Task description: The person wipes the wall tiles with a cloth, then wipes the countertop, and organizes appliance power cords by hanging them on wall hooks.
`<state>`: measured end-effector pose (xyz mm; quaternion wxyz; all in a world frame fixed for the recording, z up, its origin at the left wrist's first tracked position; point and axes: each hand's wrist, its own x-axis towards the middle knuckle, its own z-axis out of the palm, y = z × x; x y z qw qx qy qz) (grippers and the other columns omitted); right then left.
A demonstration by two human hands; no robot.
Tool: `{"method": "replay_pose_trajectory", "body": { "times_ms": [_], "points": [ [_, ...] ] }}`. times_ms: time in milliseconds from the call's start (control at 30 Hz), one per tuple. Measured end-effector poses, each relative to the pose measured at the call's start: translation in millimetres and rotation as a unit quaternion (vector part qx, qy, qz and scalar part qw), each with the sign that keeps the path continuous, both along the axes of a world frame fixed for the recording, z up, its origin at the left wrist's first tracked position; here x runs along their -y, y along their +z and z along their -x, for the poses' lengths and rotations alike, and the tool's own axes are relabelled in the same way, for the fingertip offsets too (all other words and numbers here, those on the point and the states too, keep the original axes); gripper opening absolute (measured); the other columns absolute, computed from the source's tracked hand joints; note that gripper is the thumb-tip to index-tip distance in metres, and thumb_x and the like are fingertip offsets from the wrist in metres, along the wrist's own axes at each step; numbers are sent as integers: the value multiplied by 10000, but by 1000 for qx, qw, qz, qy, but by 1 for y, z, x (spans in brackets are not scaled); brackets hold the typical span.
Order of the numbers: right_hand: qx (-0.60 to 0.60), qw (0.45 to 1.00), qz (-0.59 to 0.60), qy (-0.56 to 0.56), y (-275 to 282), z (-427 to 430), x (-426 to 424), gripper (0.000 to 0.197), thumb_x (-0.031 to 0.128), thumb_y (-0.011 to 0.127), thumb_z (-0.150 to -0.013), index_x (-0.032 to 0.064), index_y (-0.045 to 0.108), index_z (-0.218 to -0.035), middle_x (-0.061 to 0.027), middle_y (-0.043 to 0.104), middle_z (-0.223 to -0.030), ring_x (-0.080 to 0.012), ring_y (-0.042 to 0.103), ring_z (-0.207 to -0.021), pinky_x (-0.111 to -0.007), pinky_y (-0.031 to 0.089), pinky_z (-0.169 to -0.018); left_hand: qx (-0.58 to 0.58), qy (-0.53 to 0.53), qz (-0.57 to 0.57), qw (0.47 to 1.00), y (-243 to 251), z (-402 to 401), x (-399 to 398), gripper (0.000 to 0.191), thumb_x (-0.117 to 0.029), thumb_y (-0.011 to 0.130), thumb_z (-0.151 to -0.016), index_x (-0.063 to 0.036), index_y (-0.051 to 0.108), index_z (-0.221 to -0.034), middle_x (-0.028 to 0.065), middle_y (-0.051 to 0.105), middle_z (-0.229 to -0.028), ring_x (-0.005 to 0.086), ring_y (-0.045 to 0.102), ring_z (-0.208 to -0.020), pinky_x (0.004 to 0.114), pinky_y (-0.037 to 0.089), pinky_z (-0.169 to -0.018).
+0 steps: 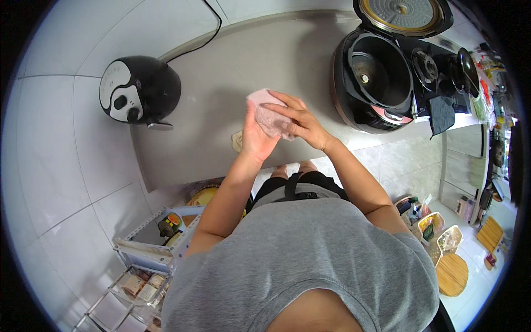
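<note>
A folded pink cloth [269,116] is held between my two hands above the grey countertop [207,137]. My left hand [258,139] supports it from the left and below, thumb along its edge. From the right, my right hand [300,120] lies over the cloth with its fingers spread across it. Beside my left wrist a small pale item [237,141] lies on the counter, partly hidden by that hand; I cannot tell what it is.
A black air fryer [157,87] stands at the left, its cord running back. To the right a Supor cooker [373,83] has its lid [402,14] raised, beside a gas stove [427,66]. Storage racks [145,249] stand low left; baskets [431,226] and a round wooden board [452,274] lower right.
</note>
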<state>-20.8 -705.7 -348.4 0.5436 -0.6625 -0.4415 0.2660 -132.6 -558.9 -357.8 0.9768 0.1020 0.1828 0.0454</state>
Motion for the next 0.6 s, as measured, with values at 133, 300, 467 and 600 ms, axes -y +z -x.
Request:
{"method": "replay_pose_trajectory", "body": {
  "times_ms": [133,300,467,600],
  "points": [
    [3,995,-35,-91,-33,-18,-9,479,340,543,-976,133,610,-1403,-151,463,-1548,-368,433,-1403,-452,297,-1183,-151,35,-210,965,-35,-17,-21,480,-265,677,-1006,-71,500,-1407,97,636,-1279,237,639,-1154,419,541,-961],
    [34,939,157,-305,-143,-61,-16,359,186,603,-951,93,626,-1298,-159,570,-1342,-384,556,-1221,-453,453,-1046,-219,157,-417,868,-48,-83,-72,465,-240,653,-1020,-24,488,-1396,118,622,-1299,244,634,-1153,410,529,-967],
    [196,884,302,-299,-191,-70,-21,383,125,644,-914,121,542,-1284,-156,517,-1170,-372,544,-1112,-491,476,-955,-260,325,-644,643,-78,-187,-165,499,-159,640,-984,54,451,-1393,236,521,-1383,350,533,-1261,442,441,-1059],
    [198,881,326,-279,-198,-73,-25,438,174,657,-907,133,512,-1318,-160,515,-1179,-376,532,-1119,-508,456,-970,-368,362,-722,461,-96,-285,-205,509,-94,674,-914,46,456,-1352,272,521,-1310,394,509,-1237,484,411,-1057]
  ]
}}
